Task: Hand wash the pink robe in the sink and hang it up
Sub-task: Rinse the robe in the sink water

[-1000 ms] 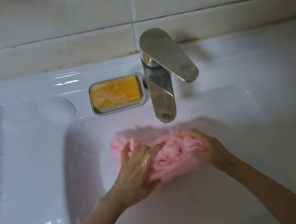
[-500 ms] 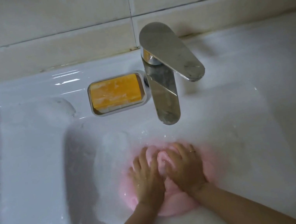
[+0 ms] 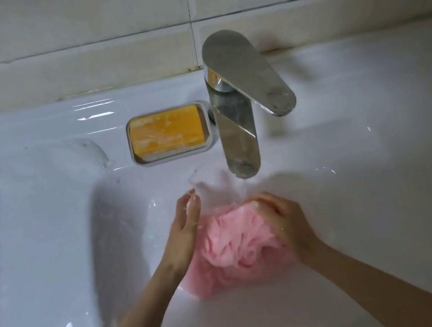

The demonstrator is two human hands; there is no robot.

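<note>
Head view: A person works a bunched pink robe (image 3: 237, 250) in a white ceramic sink (image 3: 52, 245). The wet fabric lies in a crumpled heap on the basin floor, just below the centre of the frame, between the two forearms that enter from 6 o'clock.

The left hand (image 3: 185, 233) stands on edge at the robe's 9 o'clock side. Its fingers are straight and held together, with the palm turned toward the cloth. The heel of the hand rests against the fabric, while the fingertips rise clear of it toward 12 o'clock. The hand grips nothing.

The right hand (image 3: 283, 220) sits at the robe's 2 o'clock corner. Its fingers curl over and clutch a fold of the pink cloth.

A chrome faucet (image 3: 238, 131) stands at 12 o'clock from the robe, its spout pointing down toward the basin and its flat lever handle (image 3: 245, 71) angled toward 4 o'clock. A thin, blurred stream of water (image 3: 242, 188) falls from the spout, landing near the right hand's fingers.

At the faucet's 9 o'clock, just beside it on the sink's back ledge, a pale soap dish (image 3: 173, 157) holds an orange bar of soap (image 3: 165, 130). Pale wall tiles (image 3: 75, 30) run behind the sink at 12 o'clock.
</note>
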